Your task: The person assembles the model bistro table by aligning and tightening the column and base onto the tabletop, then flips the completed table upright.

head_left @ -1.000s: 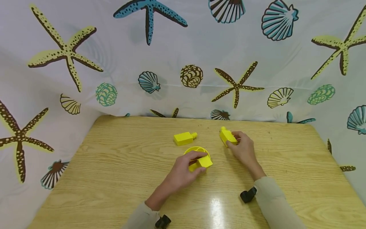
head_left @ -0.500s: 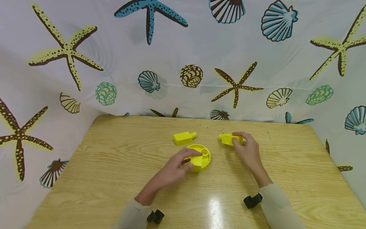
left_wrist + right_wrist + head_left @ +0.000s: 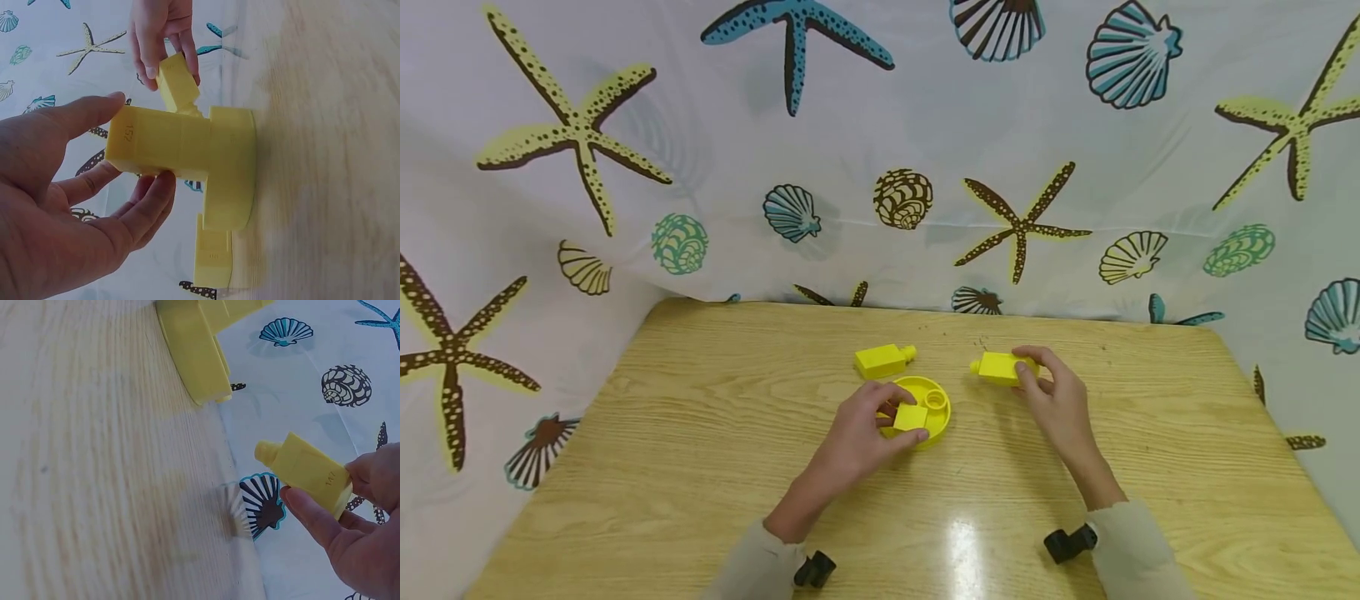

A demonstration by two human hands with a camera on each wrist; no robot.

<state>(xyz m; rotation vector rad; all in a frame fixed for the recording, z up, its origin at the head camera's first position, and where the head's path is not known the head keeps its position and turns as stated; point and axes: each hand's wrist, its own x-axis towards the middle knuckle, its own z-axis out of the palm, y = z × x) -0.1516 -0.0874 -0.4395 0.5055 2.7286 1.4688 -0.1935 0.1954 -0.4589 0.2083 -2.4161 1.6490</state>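
Note:
My left hand (image 3: pixel 868 429) grips a yellow rectangular block (image 3: pixel 156 140), marked 152, between thumb and fingers. That block stands upright on the round yellow base (image 3: pixel 942 425), over its left part; its lower end is hidden within the rim. A round socket (image 3: pixel 935 401) shows uncovered at the base's right. To the right, my right hand (image 3: pixel 1060 396) pinches a second yellow block (image 3: pixel 309 475), marked 147, by its wide end. It hangs above the table, its round peg (image 3: pixel 267 452) pointing left towards the base.
Behind the base, a third yellow pegged block (image 3: pixel 882 362) lies on its side, peg to the right. The wooden table (image 3: pixel 700 417) meets a hanging white cloth (image 3: pixel 835 267) printed with shells and starfish at its back and sides.
The block in my left hand has gone from tilted over the base to upright on its left side. My right hand has turned its block from peg pointing away to peg pointing left.

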